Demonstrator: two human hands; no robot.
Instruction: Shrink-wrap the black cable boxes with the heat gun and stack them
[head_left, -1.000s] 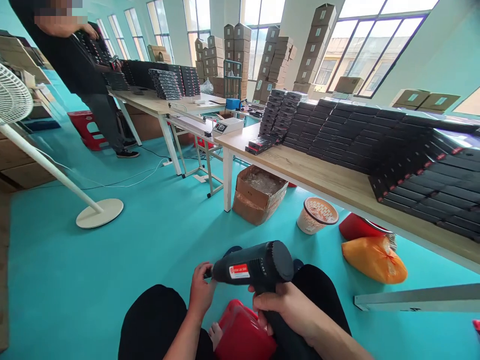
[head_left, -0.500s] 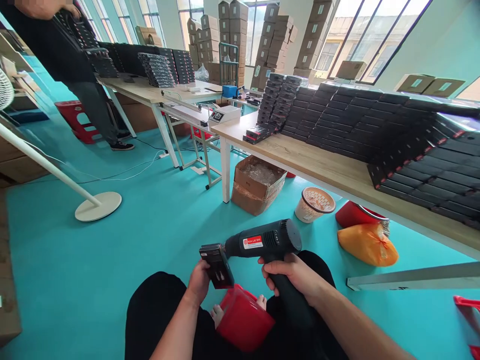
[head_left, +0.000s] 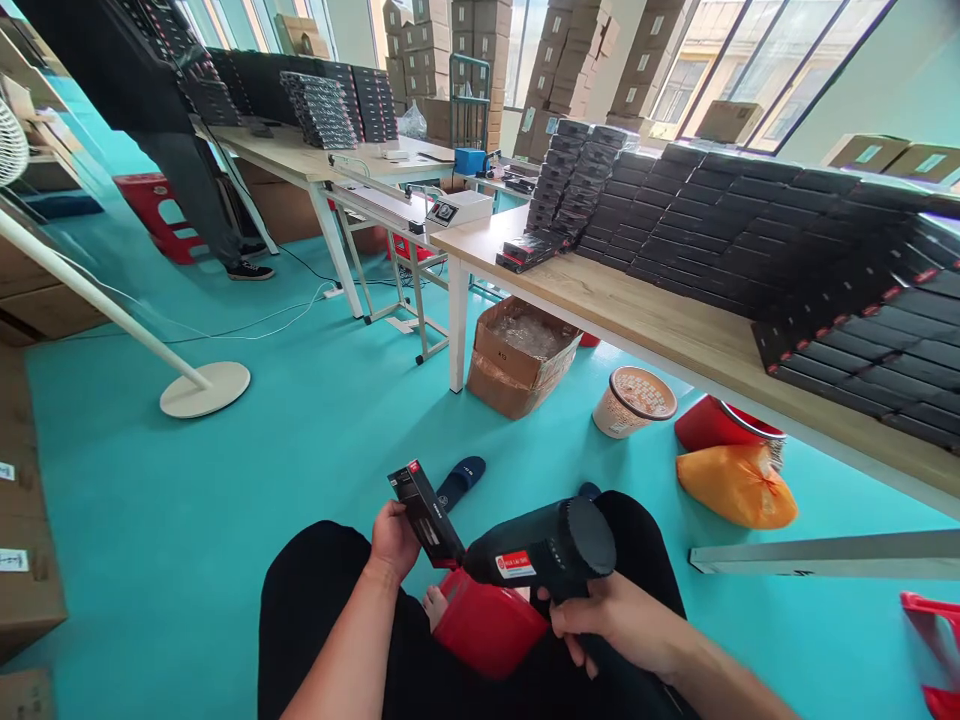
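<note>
My left hand point(head_left: 395, 541) grips a flat black box point(head_left: 426, 515) by its left side, tilted over the floor between my knees. Wrapped round the handle of a black heat gun point(head_left: 541, 545) with a red and white label is my right hand point(head_left: 600, 620). The gun's nozzle points left and sits close to the box's lower right corner; I cannot tell if they touch. Below both hands is a red plastic stool point(head_left: 487, 630), partly hidden by my legs and the gun. A dark blue slipper point(head_left: 461, 482) lies on the floor behind the box.
A wooden table point(head_left: 660, 335) on the right carries stacked black boxes point(head_left: 697, 225). Under it stand an open carton point(head_left: 521, 360), a waste basket point(head_left: 634, 402) and an orange bag point(head_left: 731, 487). A fan base point(head_left: 204, 390) is on the left. Another person point(head_left: 176, 150) stands at the far table.
The heat gun has dropped lower and its nozzle moved from the box's upper right edge to its lower right corner. My left hand has turned the box. The slipper has come into sight.
</note>
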